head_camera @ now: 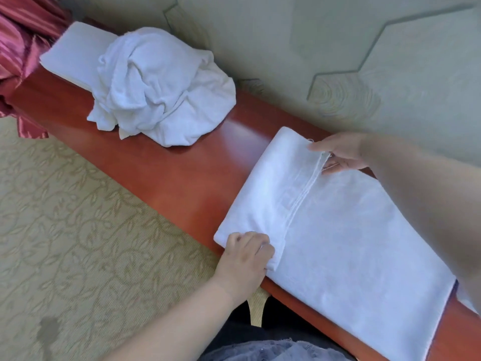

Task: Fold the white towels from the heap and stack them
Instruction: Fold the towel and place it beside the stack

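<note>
Red ledge (169, 178): left hand (243, 259), right hand (341, 155) fingers pinch towel (351, 230) flap; heap (161, 84) beyond.

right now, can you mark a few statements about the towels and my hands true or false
1. The left hand and the right hand both grip the towel being folded. True.
2. The heap lies in a basket. False: it sits directly on the wooden ledge.
3. A flat white stack lies beyond the heap, near the red curtain. True.
4. The towel being folded touches the heap. False: bare wood separates them.
</note>
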`<state>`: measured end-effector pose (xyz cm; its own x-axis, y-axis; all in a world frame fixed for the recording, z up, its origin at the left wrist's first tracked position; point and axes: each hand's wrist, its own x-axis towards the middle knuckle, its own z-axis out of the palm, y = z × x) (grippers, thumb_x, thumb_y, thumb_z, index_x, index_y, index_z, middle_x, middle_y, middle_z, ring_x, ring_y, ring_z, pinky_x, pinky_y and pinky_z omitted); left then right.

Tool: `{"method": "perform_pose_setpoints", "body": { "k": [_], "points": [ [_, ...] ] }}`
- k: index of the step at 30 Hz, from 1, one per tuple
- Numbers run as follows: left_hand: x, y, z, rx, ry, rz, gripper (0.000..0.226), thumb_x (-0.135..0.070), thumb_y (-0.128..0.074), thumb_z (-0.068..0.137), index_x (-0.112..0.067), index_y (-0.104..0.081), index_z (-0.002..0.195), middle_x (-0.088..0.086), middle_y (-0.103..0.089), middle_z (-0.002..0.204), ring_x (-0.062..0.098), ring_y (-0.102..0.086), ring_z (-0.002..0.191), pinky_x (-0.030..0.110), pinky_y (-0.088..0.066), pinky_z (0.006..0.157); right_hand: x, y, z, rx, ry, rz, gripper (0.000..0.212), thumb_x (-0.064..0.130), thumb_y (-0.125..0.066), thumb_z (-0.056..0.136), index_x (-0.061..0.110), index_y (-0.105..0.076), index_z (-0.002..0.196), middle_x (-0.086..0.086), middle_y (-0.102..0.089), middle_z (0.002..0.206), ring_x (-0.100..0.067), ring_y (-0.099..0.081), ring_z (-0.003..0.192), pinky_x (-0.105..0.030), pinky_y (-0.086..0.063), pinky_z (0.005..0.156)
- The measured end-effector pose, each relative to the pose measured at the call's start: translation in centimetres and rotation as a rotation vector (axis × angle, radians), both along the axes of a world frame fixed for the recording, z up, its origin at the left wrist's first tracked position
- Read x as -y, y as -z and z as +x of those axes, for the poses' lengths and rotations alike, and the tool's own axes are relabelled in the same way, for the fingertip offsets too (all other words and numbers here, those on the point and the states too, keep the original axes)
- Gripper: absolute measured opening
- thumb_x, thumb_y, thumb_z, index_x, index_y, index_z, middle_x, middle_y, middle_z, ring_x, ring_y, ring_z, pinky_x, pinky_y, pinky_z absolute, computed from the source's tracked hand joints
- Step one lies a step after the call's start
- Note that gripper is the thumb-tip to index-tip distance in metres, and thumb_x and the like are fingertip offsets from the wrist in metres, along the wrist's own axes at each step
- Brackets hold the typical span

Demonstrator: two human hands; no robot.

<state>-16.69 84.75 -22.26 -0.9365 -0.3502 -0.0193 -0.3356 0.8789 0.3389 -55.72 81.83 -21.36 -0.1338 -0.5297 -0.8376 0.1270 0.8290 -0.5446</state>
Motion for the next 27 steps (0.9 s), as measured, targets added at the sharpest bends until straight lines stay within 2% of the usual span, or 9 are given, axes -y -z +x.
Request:
{"method": "perform_pose_setpoints", "body": {
  "k": [2,4,5,7,10,15,19,24,27],
  "points": [
    [-0.3,-0.1,-0.5,0.060,-0.034,-0.004,0.037,-0.003,-0.061,0.061,-0.020,-0.057,0.093,-0.002,-0.061,0.101,0.020,-0.057,0.086,0.034,-0.040,0.074,0.2,0.4,1.8,-0.227,-0.058,0.005,0.086,0.062,-0.091,0.062,0.014,-0.058,0.125,-0.002,-0.061,0.096,-0.020,-0.071,0.078,-0.033,-0.061,0.075],
    [0.0,-0.2,-0.6,0.141,-0.072,-0.034,0.041,-0.002,-0.061,0.056,-0.018,-0.058,0.094,-0.002,-0.055,0.090,0.020,-0.051,0.076,0.031,-0.038,0.069,0.2,0.2,2.9,-0.514,-0.134,-0.019,0.051,0.050,-0.079,0.084,0.016,-0.058,0.115,-0.001,-0.056,0.088,-0.022,-0.073,0.074,-0.025,-0.048,0.057],
    [0.3,-0.3,-0.5,0.162,-0.088,-0.038,0.042,0.001,-0.065,0.052,-0.018,-0.059,0.090,-0.003,-0.052,0.084,0.019,-0.048,0.071,0.030,-0.039,0.066,0.2,0.1,3.0,-0.598,-0.151,-0.049,0.037,0.040,-0.075,0.089,0.013,-0.062,0.110,-0.003,-0.059,0.085,-0.024,-0.073,0.073,-0.025,-0.045,0.053],
    [0.6,-0.5,-0.3,0.125,-0.075,-0.025,0.040,0.006,-0.068,0.049,-0.018,-0.058,0.080,-0.003,-0.048,0.075,0.018,-0.045,0.064,0.029,-0.041,0.059,0.2,-0.4,2.7,-0.598,-0.076,-0.083,0.018,0.024,-0.072,0.090,0.011,-0.067,0.101,-0.008,-0.062,0.083,-0.024,-0.070,0.066,-0.028,-0.052,0.054],
    [-0.2,-1.1,-0.2,0.008,0.071,-0.001,0.029,0.005,-0.052,0.061,-0.017,-0.057,0.079,-0.003,-0.046,0.075,0.019,-0.042,0.064,0.030,-0.037,0.060,-1.5,-0.9,1.0,-0.480,0.122,-0.060,0.021,0.013,-0.072,0.090,0.012,-0.066,0.109,-0.008,-0.062,0.086,-0.019,-0.063,0.070,-0.033,-0.061,0.063],
    [-1.7,0.7,-0.7,0.275,0.178,-0.155,0.035,-0.002,-0.066,0.050,-0.022,-0.055,0.076,-0.006,-0.042,0.070,0.017,-0.040,0.060,0.031,-0.030,0.061,-5.6,1.7,0.8,-0.601,0.001,-0.003,0.029,0.021,-0.076,0.085,0.000,-0.070,0.104,-0.007,-0.063,0.079,-0.023,-0.071,0.068,-0.038,-0.064,0.072],
    [-2.1,0.4,-1.8,0.209,0.240,-0.070,0.032,-0.002,-0.069,0.055,-0.021,-0.058,0.078,-0.005,-0.044,0.073,0.019,-0.041,0.061,0.033,-0.036,0.060,-6.0,1.6,0.8,-0.672,0.160,-0.165,0.014,0.023,-0.074,0.090,0.017,-0.070,0.101,0.001,-0.060,0.076,-0.019,-0.057,0.063,-0.024,-0.044,0.059],
    [-2.3,1.2,-2.1,0.260,0.338,-0.045,0.043,0.003,-0.076,0.049,-0.019,-0.062,0.084,-0.003,-0.048,0.076,0.016,-0.043,0.061,0.029,-0.040,0.053,-7.1,2.8,1.4,-0.772,0.127,-0.129,0.018,0.025,-0.068,0.093,0.023,-0.068,0.111,-0.003,-0.069,0.103,-0.024,-0.065,0.087,-0.026,-0.045,0.076],
    [-2.5,1.4,-1.8,0.189,0.306,-0.029,0.048,-0.003,-0.077,0.063,-0.017,-0.066,0.107,0.001,-0.056,0.094,0.020,-0.051,0.078,0.033,-0.046,0.070,-7.3,3.0,2.1,-0.782,0.205,-0.150,0.034,0.026,-0.067,0.094,0.021,-0.064,0.127,0.000,-0.066,0.121,-0.022,-0.063,0.103,-0.026,-0.044,0.082]
  ]
}}
